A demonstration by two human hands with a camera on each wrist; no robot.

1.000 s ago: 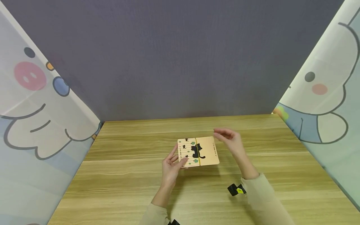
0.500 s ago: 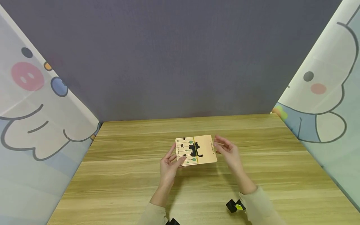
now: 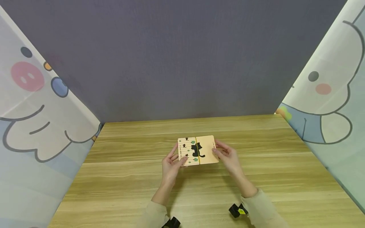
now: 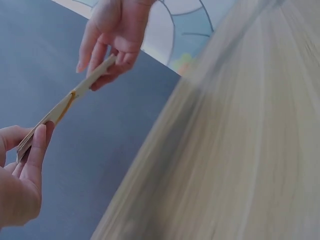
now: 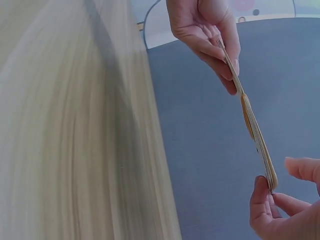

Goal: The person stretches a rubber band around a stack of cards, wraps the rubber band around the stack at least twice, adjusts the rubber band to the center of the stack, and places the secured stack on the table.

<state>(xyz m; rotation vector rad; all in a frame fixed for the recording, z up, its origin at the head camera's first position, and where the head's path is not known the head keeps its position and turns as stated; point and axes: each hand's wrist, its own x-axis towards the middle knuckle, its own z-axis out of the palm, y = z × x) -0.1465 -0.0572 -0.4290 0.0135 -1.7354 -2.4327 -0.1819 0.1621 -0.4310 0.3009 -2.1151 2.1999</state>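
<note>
A cream notebook [image 3: 207,148] with a black cat, a striped left half and a thin yellow band [image 3: 198,150] round its middle is held above the table. My left hand [image 3: 171,167] pinches its left end, thumb on the cover and fingers behind. At the right end is my right hand [image 3: 230,160], its fingers against the back. In the right wrist view its thumb [image 5: 302,168] stands apart from the cover. That view shows the layered edge of the notebook [image 5: 257,137], with the band standing slack on the back side.
Below lies the wood-grain table [image 3: 119,177]. A grey panel [image 3: 182,63] rises behind it. Cartoon-printed cloths hang at the left [image 3: 25,133] and right [image 3: 333,95]. A black wrist camera [image 3: 235,211] shows beside the right sleeve.
My right hand has come down and left from above the right end, so its thumb now overlaps the cover in the head view. My left hand keeps its hold; the notebook has shifted slightly left.
</note>
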